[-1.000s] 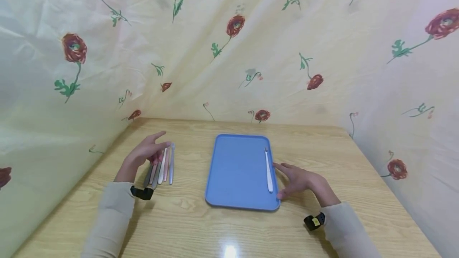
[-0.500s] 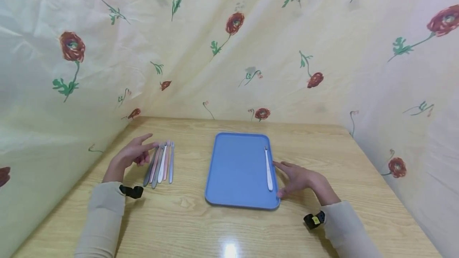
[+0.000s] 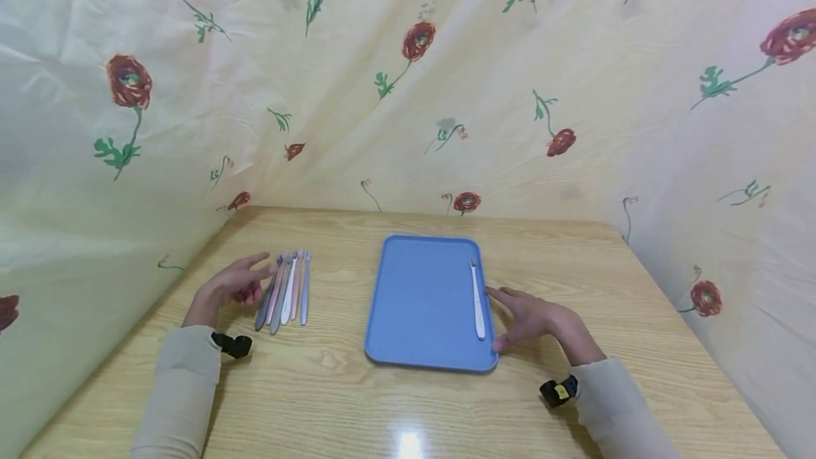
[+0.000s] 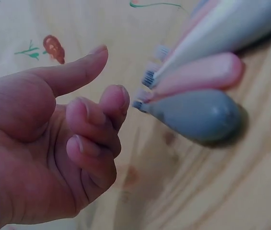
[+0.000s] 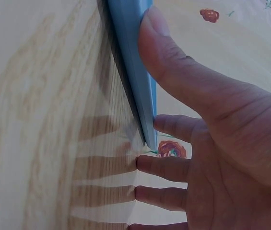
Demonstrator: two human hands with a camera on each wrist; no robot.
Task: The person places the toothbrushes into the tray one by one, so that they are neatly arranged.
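Slim, smooth-handled grey, pink, white and lilac toothbrushes [image 3: 290,292] fan out at left on a grained wooden table [image 3: 331,402]. Compared with a second ago, the left hand [image 3: 232,283], loosely curled and holding nothing, is farther left, uncovering them. The right hand [image 3: 532,317], fingers extended, touches the right rim of a blue, round-cornered tray [image 3: 421,303]; inside, near that rim, lies one white toothbrush [image 3: 477,299]. A wide stretch of wood separates tray and bundle.

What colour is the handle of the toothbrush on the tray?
The toothbrush handle is white, seen best in the head view.
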